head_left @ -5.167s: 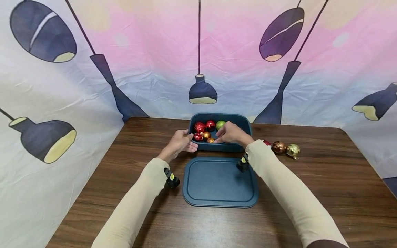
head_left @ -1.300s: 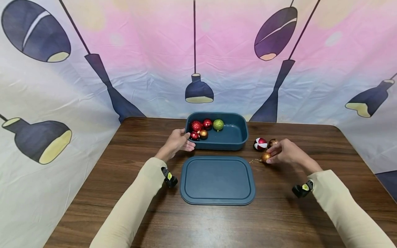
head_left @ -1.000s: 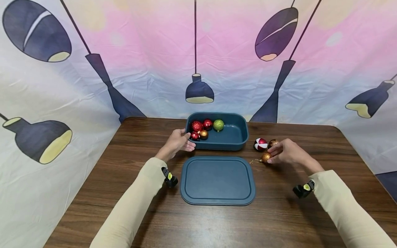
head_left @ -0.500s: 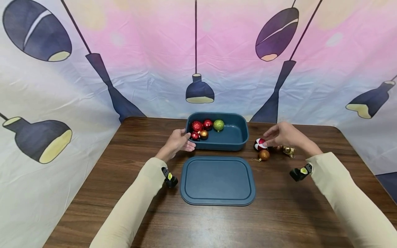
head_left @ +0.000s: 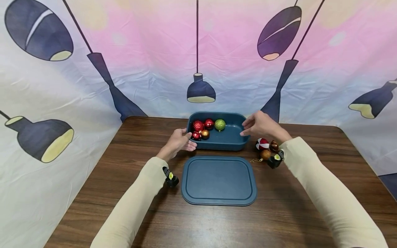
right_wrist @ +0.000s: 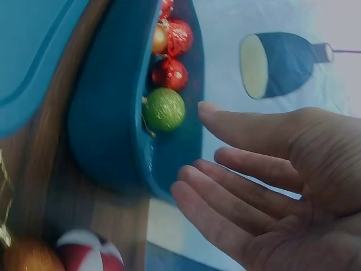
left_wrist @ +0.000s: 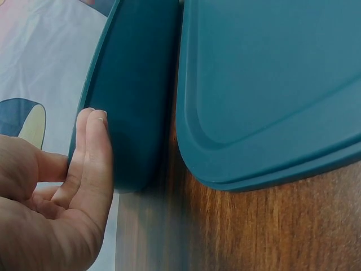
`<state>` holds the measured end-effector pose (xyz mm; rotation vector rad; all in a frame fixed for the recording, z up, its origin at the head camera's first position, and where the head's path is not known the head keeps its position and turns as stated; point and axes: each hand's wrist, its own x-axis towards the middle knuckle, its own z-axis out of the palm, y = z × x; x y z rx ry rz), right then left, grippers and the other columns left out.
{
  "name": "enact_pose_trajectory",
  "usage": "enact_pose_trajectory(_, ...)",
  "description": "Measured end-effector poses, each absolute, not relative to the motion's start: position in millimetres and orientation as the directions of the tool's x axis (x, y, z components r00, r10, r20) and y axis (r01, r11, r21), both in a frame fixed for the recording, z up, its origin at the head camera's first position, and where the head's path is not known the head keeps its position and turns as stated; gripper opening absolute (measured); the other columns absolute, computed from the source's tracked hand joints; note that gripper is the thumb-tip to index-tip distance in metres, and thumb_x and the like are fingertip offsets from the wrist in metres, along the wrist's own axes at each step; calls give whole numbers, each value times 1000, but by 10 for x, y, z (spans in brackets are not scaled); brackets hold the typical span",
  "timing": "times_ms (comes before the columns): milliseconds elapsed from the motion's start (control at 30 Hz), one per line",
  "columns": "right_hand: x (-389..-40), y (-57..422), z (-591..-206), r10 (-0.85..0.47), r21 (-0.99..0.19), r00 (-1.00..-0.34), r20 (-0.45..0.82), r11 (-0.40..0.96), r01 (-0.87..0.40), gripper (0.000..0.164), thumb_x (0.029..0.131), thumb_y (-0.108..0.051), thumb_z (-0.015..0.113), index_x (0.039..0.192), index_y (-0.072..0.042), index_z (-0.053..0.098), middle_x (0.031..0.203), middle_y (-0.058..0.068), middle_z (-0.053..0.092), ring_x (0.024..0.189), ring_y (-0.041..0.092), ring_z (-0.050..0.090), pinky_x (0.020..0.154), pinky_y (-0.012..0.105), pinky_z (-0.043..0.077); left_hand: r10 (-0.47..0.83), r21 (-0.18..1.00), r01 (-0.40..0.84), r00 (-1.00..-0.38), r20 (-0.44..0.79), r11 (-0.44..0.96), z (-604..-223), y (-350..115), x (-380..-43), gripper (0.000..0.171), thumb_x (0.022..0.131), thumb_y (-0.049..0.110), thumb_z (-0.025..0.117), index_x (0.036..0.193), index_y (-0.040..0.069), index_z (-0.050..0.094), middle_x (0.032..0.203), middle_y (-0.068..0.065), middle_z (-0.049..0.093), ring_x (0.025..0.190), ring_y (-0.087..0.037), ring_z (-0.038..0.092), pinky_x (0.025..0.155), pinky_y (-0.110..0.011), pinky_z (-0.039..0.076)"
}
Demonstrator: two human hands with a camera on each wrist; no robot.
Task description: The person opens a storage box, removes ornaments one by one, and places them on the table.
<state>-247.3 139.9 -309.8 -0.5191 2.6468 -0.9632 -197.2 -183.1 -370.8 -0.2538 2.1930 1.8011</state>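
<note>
A dark blue box [head_left: 217, 146] holds a green Christmas bauble [head_left: 220, 125], a glittery red bauble [head_left: 198, 126], a shiny red one, a small red one [head_left: 196, 135] and a small gold one [head_left: 205, 134]. My left hand [head_left: 177, 142] rests against the box's left front corner, its fingers straight along the wall in the left wrist view. At the box's right end is my right hand [head_left: 260, 124], holding nothing, with spread fingers reaching over the rim. The right wrist view shows the green bauble [right_wrist: 164, 109] just beyond its fingertips.
Right of the box lie a red-and-white bauble [head_left: 262, 144], an orange-gold glitter bauble [head_left: 265, 154] and a brown one [head_left: 274, 146]. A blue lid [head_left: 219, 180] lies flat on the wooden table before the box. A printed cloth [head_left: 161, 93] hangs behind.
The right hand took an orange-gold bauble from the box, set it down on the table at right and let go. It has moved back left to the box. The left hand stayed put.
</note>
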Motion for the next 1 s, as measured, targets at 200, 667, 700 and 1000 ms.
enact_pose_trajectory(200, -2576, 1109, -3236, -439, -710, -885, -152, 672, -211, 43, 88, -13, 82, 124, 7, 67, 120, 27, 68, 100, 39, 70, 87, 49, 61, 49, 926, -316, -942, -332, 206, -3715, -1835, -1982, 60, 111, 18, 41, 162, 3, 13, 88, -18, 75, 79, -29, 76, 83, -43, 61)
enact_pose_trajectory(667, -2744, 622, -3629, -264, -668, -963, -54, 727, -161, 53, 86, -23, 84, 129, 3, 67, 122, 19, 69, 112, 34, 62, 95, 49, 56, 55, 927, -313, -942, -330, 205, -3720, -1838, -1981, 60, 111, 18, 42, 162, 3, 13, 89, -19, 75, 87, -36, 75, 82, -43, 62)
enact_pose_trajectory(700, -2757, 601, -3657, -245, -671, -969, -42, 725, -154, 54, 86, -22, 84, 129, 4, 67, 122, 20, 69, 112, 34, 63, 95, 49, 56, 55, 928, -313, -942, -330, 204, -3721, -1838, -1983, 60, 111, 18, 42, 162, 3, 13, 89, -19, 75, 88, -36, 75, 82, -43, 62)
enact_pose_trajectory(1000, -2837, 440, -3821, -138, -690, -990, 15, 715, -110, 54, 86, -22, 85, 129, 4, 67, 129, 23, 66, 111, 37, 64, 98, 52, 53, 44, 926, -323, -940, -337, 196, -3701, -1830, -1965, 60, 111, 20, 43, 162, 4, 15, 92, -21, 74, 87, -35, 75, 85, -43, 62)
